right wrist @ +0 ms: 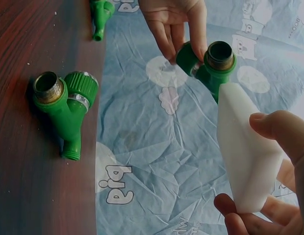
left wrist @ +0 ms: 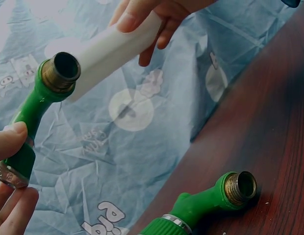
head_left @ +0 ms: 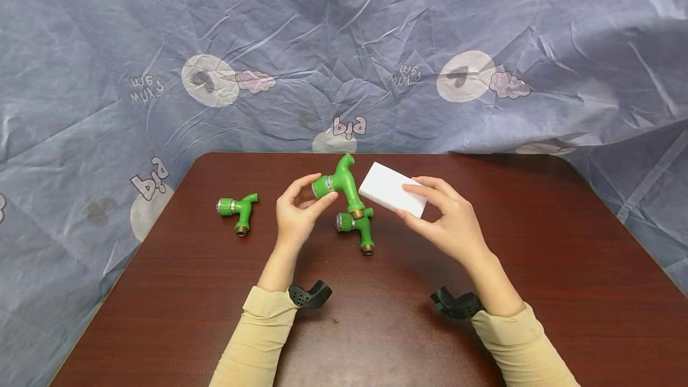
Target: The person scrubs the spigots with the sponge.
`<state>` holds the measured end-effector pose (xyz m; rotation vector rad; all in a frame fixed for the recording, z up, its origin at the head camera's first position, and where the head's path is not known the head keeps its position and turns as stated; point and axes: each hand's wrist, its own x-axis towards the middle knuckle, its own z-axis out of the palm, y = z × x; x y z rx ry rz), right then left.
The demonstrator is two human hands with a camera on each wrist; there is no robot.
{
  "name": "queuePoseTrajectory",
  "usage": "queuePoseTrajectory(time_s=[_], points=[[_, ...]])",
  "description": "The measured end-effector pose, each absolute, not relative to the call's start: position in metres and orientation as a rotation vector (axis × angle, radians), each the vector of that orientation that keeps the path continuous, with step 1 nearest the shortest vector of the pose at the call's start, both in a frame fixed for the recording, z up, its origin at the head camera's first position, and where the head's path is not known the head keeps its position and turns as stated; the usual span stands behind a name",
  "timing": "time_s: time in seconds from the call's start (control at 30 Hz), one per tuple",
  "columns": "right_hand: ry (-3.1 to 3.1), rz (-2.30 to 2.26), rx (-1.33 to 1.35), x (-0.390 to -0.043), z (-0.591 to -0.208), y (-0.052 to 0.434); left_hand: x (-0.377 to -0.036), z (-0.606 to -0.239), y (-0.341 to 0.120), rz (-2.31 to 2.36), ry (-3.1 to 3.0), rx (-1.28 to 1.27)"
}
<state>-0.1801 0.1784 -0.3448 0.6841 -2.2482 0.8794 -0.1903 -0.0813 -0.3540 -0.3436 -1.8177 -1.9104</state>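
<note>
My left hand pinches a green tap by its ribbed knob, holding it above the table with the brass threaded end pointing down. In my right hand is a white sponge block, gripped between thumb and fingers. Its near end is close to the tap's body; the right wrist view has the block overlapping the tap, and whether they touch I cannot tell. A second green tap lies on the table just below the held one. Farther left lies a third green tap.
The dark red-brown table extends around both hands. Behind it hangs a wrinkled blue-grey cloth with printed letters and shapes. A black wrist band juts inward from the left wrist, another black band from the right.
</note>
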Motion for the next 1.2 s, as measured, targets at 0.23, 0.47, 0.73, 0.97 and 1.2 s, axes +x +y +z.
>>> queuePoseTrajectory(time_s=[0.23, 0.47, 0.73, 0.97, 1.2], points=[[-2.234, 0.876, 0.713, -0.18, -0.346, 0.176, -0.19, -0.355, -0.082, -1.966, -1.827, -0.333], [-2.234, 0.866, 0.733, -0.18, -0.346, 0.175, -0.19, -0.355, -0.082, -1.955, -1.886, -0.32], [-2.219, 0.885, 0.761, -0.179, -0.347, 0.172, -0.198, -0.368, -0.082, -1.937, -1.99, -0.412], [-2.191, 0.928, 0.766, -0.177, -0.347, 0.167, -0.188, -0.358, -0.075, -1.89, -2.105, -0.487], [-2.19, 0.95, 0.775, -0.175, -0.35, 0.159, -0.185, -0.359, -0.069, -1.919, -2.121, -0.488]])
